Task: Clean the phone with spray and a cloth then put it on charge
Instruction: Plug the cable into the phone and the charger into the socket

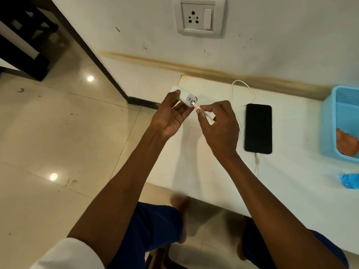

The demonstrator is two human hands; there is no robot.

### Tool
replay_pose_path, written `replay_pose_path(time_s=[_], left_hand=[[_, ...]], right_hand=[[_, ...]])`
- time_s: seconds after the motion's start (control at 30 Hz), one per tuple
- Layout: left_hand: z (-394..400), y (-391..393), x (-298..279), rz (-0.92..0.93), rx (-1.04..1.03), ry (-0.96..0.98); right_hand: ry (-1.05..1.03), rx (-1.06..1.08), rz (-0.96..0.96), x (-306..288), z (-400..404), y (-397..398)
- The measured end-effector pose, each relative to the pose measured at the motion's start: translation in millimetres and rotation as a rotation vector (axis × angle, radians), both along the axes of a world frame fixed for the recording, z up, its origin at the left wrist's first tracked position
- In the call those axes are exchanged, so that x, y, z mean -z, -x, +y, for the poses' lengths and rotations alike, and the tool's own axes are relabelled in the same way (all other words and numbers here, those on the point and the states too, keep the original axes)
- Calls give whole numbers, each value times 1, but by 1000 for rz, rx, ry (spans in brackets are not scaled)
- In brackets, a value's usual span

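Note:
A black phone (258,128) lies face up on the white table (291,181), with a white cable (241,88) plugged into its near end and looping behind it. My left hand (171,117) grips a white charger adapter (184,96) above the table's left end. My right hand (219,125) pinches the cable's USB plug (197,106), whose tip sits at the adapter's port. An orange cloth (346,142) lies in the blue basket (330,129) at the right. A blue spray bottle (349,182) lies at the right edge, mostly cut off.
A wall socket with a switch (200,16) is on the wall above the table. Tiled floor (58,142) spreads to the left, with dark furniture (23,35) at the far left. My knees in blue trousers (155,230) are under the table's front edge.

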State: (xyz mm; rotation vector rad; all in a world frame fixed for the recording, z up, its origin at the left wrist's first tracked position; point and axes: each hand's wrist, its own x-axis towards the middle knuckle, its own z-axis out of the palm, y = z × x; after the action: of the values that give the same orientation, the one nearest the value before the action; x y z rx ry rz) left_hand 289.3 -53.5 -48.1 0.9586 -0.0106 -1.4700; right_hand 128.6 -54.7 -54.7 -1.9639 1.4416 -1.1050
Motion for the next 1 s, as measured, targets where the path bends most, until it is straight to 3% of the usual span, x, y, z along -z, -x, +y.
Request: replay_pose_path(time_s=[0.3,1.0], left_hand=[[2,-13,0,-36,-38,-9],[5,-2,-6,-245,14,-25]], right_hand=[[165,-6,175,2,-8,-20],[178,-21,155,10,-11,-18]])
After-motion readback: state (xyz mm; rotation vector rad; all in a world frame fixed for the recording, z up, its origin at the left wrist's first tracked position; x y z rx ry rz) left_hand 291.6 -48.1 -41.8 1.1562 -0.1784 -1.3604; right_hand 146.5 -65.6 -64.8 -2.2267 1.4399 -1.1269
